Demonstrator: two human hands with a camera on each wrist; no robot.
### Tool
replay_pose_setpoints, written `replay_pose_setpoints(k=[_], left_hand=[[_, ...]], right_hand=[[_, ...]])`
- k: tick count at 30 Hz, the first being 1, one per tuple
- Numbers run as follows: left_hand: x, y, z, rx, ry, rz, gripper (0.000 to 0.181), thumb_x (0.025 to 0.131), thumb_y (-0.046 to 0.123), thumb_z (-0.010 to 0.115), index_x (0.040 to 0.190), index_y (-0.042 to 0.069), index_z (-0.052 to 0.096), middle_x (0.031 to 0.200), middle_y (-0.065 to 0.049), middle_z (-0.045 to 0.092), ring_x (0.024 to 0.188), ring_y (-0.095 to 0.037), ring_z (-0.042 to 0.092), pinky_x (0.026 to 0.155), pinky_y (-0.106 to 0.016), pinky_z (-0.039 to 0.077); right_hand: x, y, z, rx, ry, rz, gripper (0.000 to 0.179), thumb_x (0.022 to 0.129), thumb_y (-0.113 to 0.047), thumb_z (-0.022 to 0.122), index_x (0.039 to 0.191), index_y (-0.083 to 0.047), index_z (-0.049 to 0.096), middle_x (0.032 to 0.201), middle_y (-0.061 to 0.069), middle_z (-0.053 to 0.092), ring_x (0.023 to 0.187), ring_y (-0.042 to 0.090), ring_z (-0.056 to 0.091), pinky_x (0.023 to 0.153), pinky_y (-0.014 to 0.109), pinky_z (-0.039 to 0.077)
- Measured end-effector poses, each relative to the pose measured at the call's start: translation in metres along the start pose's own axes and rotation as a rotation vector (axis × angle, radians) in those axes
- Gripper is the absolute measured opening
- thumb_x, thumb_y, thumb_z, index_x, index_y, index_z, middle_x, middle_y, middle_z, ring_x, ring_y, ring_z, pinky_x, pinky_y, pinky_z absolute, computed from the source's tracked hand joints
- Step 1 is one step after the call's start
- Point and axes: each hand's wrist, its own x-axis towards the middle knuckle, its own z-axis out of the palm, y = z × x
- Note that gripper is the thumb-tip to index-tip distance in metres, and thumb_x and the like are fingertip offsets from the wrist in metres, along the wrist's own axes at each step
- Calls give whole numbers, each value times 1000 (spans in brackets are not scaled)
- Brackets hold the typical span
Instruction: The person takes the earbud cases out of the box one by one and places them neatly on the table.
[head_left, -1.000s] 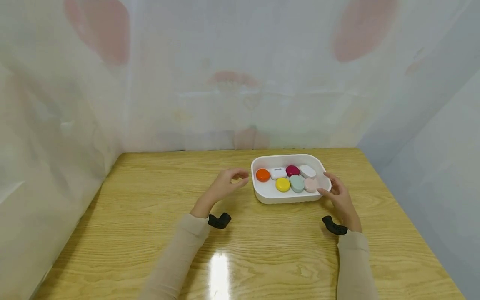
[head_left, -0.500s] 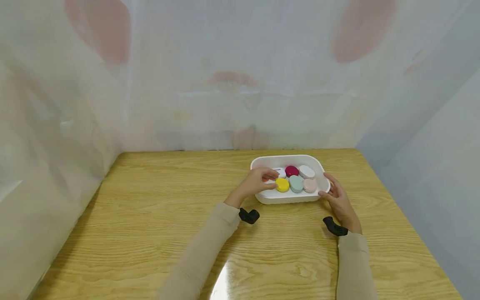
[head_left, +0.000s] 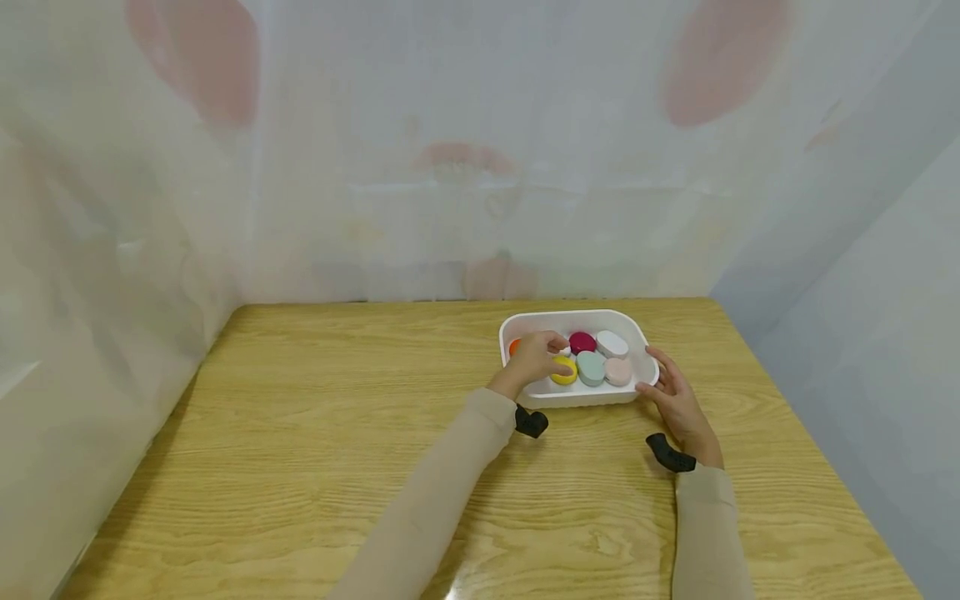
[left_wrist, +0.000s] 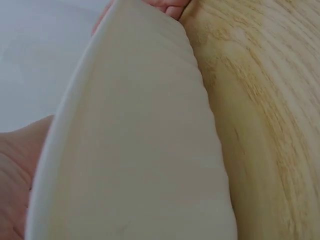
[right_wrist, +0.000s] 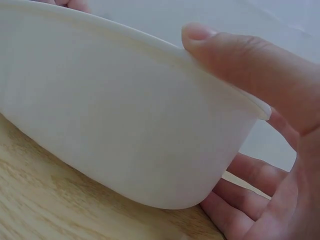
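Note:
A white plastic basket [head_left: 577, 401] with rounded corners stands on the table, holding several small rounded cases. My left hand [head_left: 531, 357] reaches into its left part, thumb over the yellow round case [head_left: 562, 374] and fingers slightly apart around a white case [head_left: 565, 352] that is mostly hidden. An orange case [head_left: 513, 346] shows partly behind that hand. My right hand [head_left: 678, 404] grips the basket's right end; in the right wrist view the thumb lies on the rim and the fingers curl against the outer wall. The left wrist view shows mainly the basket's side wall [left_wrist: 145, 130].
Toward the basket's right lie a crimson case [head_left: 582, 342], a white oval case [head_left: 612, 344], a pale green case [head_left: 591, 368] and a pale pink case [head_left: 618, 372]. The wooden table [head_left: 315, 433] meets hanging sheeting [head_left: 450, 225] at the back and sides.
My left hand has moved right from outside the basket to over its left part, among the cases. The right hand keeps its grip on the right end.

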Motion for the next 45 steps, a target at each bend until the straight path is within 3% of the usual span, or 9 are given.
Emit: replay_pose_setpoints(k=[6,15,22,31,37,45], left_hand=[[3,-3,7,60,-19,-53,50,78,14,80,124,7,63,124,-6,67,114,-21,60,105,-29,50],[6,-3,12,276,-26,-13,47,77,8,79,122,8,65,124,-4,68,114,-18,60,108,-26,47],[4,-2,12,321,-39,-31,39,76,10,81,113,10,69,119,-3,68,106,-17,59,107,-27,48],[1,-1,10,288,-59,-30,43,76,7,80,117,8,67,121,-4,68,108,-17,60,106,-25,48],[0,0,6,242,-66,12,47,77,5,79,122,6,64,123,-6,67,110,-19,60,107,-26,48],[-3,-3,-7,64,-59,105,50,76,6,79,123,3,63,123,-9,67,111,-21,60,104,-28,50]], right_hand=[[0,2,-2,10,-2,10,63,93,3,56,149,-12,31,131,-9,49,107,-1,59,86,8,52],[0,2,-3,-6,-10,22,60,95,1,53,150,-12,30,131,-8,49,112,-2,58,87,8,52],[0,-2,-3,-35,6,84,64,95,-3,56,151,-8,25,130,-8,49,109,-2,59,86,8,52],[-1,0,-6,-22,-14,33,59,94,1,55,148,-9,34,128,-7,55,107,1,61,84,10,53],[-1,0,-6,-19,-13,39,60,94,2,55,149,-8,31,129,-8,53,110,0,60,86,9,53],[-2,-3,-5,-10,-3,53,61,94,0,57,149,-10,32,128,-9,53,109,-1,60,85,10,53]])
